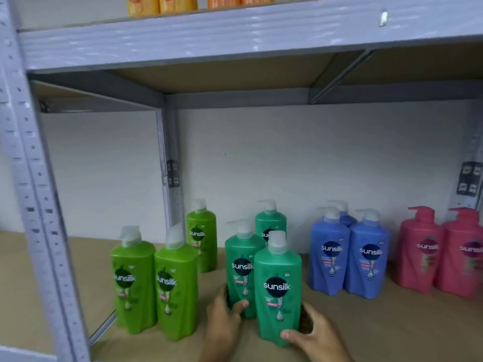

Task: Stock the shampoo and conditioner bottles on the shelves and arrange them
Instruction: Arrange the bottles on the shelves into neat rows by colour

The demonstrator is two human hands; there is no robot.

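I am in the arranging step, squaring up the teal group on the shelf (392, 322); my right hand (311, 333) wraps the base of the front teal bottle (278, 288), thumb across its front and the fingers (305, 320) curled round its right side; my left hand (224, 317) clasps the foot of the second teal bottle (241, 267), thumb on its front, the other fingers hidden behind it; both bottles stand upright on the shelf, touching or nearly so, I cannot tell which. A third teal bottle (270, 223) stands behind them, further from my hands; the light green bottles (154, 283) sit just to the left of my left hand, the blue bottles (350, 257) to the right of my right hand, the pink bottles (444, 254) beyond those. Next, I judge, the two want sliding back level with their neighbours, labels forward, gently so the tall pumps do not topple.
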